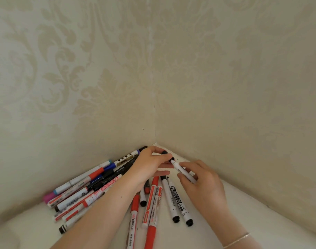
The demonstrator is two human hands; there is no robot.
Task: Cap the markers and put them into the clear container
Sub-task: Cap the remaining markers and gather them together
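The right hand (202,178) grips a white marker (185,172), long axis pointing up-left toward the left hand (151,164), which pinches a black cap (165,153) just beyond its tip; no clear container shows on the counter (243,221)

Two hands are being counted, the left hand (150,165) and the right hand (201,180). Roughly twenty markers (150,202) are being seen; an exact count cannot be made.

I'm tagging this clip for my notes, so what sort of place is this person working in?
Probably a room in a home, at a white surface pushed into a corner. Cream damask wallpaper covers both walls, and loose markers lie heaped there while the left hand and right hand cap one.
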